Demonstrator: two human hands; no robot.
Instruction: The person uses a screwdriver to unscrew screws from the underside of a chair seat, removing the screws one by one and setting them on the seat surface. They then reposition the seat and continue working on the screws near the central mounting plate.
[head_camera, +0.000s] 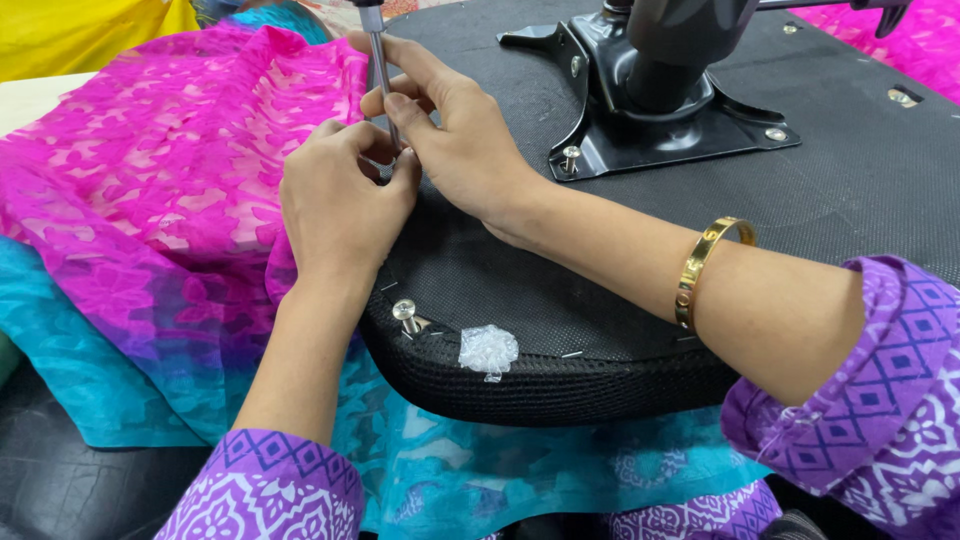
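An upturned black chair seat (600, 300) lies across my lap, its underside up. My right hand (455, 130) grips a thin metal screwdriver shaft (381, 70) held upright at the seat's left edge. My left hand (340, 205) is curled beside it, its fingertips pinching at the tool's tip, where the seat meets the pink cloth. What lies under the tip is hidden by my fingers. A gold bangle (705, 265) sits on my right forearm.
A black metal bracket (650, 110) with a gas-lift column is bolted to the seat's middle. A loose silver bolt (406, 315) and a small clear plastic bag (488, 350) rest near the front rim. Pink and turquoise patterned cloth (130, 200) covers the left side.
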